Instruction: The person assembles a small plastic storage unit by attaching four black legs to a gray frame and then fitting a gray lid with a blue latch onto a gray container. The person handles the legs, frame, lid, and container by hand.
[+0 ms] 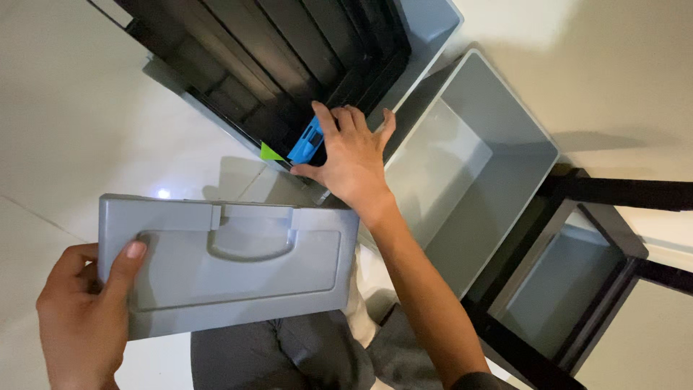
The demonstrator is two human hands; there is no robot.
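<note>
My left hand (83,318) grips the left end of a grey plastic drawer (231,263), holding it up with its front panel and moulded handle facing me. My right hand (350,159) reaches forward to the front edge of a black drawer frame (260,65) lying on the floor. Its fingers rest on a small blue plastic clip (307,141) at the frame's edge, next to a green triangular tab (271,152). Whether the fingers pinch the clip or only touch it is unclear.
A second grey drawer (520,137) lies open side up to the right of my right arm. Another grey drawer (556,289) sits in a black frame at the lower right. Pale floor tiles surround everything. My knees in grey trousers show at the bottom.
</note>
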